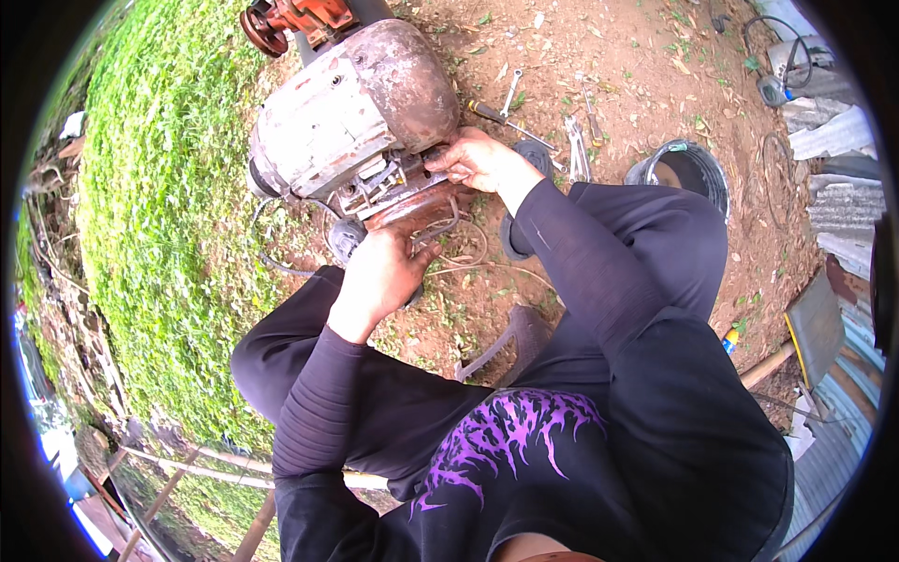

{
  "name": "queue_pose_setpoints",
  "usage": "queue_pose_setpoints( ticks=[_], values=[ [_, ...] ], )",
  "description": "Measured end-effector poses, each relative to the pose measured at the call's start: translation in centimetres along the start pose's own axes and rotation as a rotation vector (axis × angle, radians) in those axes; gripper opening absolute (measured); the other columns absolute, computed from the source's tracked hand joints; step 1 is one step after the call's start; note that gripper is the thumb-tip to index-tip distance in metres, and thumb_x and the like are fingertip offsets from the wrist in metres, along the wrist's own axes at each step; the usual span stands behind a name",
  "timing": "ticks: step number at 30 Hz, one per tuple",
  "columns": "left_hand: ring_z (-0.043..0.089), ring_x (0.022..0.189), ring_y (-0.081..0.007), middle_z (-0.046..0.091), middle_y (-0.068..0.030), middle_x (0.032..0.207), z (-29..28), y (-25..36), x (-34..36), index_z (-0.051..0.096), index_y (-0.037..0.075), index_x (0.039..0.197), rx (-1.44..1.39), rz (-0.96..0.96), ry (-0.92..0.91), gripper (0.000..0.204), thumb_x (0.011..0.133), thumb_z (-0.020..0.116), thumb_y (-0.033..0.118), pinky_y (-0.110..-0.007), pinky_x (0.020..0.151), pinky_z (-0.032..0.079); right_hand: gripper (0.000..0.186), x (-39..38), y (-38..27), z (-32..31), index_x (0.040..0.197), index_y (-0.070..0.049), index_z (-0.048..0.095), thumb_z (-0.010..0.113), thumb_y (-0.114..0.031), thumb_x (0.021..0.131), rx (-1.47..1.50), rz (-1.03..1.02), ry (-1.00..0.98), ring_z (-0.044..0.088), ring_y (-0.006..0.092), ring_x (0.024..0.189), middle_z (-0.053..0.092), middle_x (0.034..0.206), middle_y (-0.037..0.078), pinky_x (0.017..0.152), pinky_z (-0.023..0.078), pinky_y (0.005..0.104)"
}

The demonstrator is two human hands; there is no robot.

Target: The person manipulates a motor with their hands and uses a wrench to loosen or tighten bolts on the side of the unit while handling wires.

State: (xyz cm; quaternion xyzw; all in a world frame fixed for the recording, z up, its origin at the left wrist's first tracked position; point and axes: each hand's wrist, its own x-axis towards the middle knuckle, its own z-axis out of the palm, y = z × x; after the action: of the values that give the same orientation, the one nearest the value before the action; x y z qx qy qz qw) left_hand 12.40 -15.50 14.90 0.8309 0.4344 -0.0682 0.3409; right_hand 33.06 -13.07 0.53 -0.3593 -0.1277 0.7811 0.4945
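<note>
A rusty grey engine housing (346, 108) lies on bare dirt in front of me as I squat. My right hand (479, 157) grips parts at the exposed lower side of the machine (389, 183), fingers closed on a small fitting there. Below the machine, my left hand (382, 272) is curled around something by a black round part (345, 236); what it holds is hidden by the hand. Thin wires (464, 253) trail over the ground between my hands.
A screwdriver (496, 114) and wrenches (576, 150) lie on the dirt beyond my right hand. A black bucket (688, 169) stands at right, with corrugated metal sheets (838, 187) past it. Grass (159, 187) covers the left side. An orange machine part (300, 19) sits at top.
</note>
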Motion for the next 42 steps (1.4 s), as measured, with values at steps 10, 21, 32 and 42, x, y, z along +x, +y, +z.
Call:
queue_pose_setpoints(
  ticks=[10,21,32,42],
  values=[
    [0.056,0.059,-0.0326,0.053,-0.0173,0.061,-0.3,0.3,0.4,0.059,-0.004,0.079,0.042,0.08,0.031,0.034,0.082,0.074,0.026,-0.041,0.058,0.045,0.031,1.3,-1.9,0.2,0.099,0.0,0.059,0.07,0.013,0.073,-0.35,0.15,-0.007,0.039,0.0055,0.047,0.056,0.072,0.001,0.042,0.027,0.0217],
    [0.056,0.058,-0.0313,0.052,-0.0156,0.061,-0.4,0.4,0.3,0.067,0.002,0.105,0.042,0.109,0.061,0.033,0.081,0.074,0.023,-0.041,0.057,0.045,0.02,1.0,-0.7,0.5,0.072,-0.001,0.058,0.071,0.014,0.068,-0.067,0.025,0.173,0.037,0.0091,0.043,0.05,0.059,0.005,0.041,0.025,0.0269],
    [0.042,0.054,-0.0043,0.05,0.0079,0.065,3.1,-1.5,2.1,0.066,0.001,0.111,-0.831,-0.316,-0.033,0.031,0.088,0.069,0.021,-0.023,0.049,0.034,0.013,-1.0,-0.4,1.7,0.079,0.0,0.059,0.068,0.008,0.075,-0.078,-0.068,0.227,0.04,0.0074,0.044,0.05,0.06,0.0,0.043,0.027,0.0242],
    [0.044,0.062,-0.0062,0.052,0.0078,0.081,8.7,2.4,3.7,0.061,0.007,0.121,-1.525,-0.467,0.037,0.03,0.093,0.058,0.017,-0.022,0.056,0.038,0.012,0.8,-1.2,1.3,0.077,0.0,0.058,0.07,0.001,0.08,-0.169,-0.01,0.258,0.035,0.0085,0.044,0.046,0.059,0.0,0.042,0.024,0.0277]
  ],
)
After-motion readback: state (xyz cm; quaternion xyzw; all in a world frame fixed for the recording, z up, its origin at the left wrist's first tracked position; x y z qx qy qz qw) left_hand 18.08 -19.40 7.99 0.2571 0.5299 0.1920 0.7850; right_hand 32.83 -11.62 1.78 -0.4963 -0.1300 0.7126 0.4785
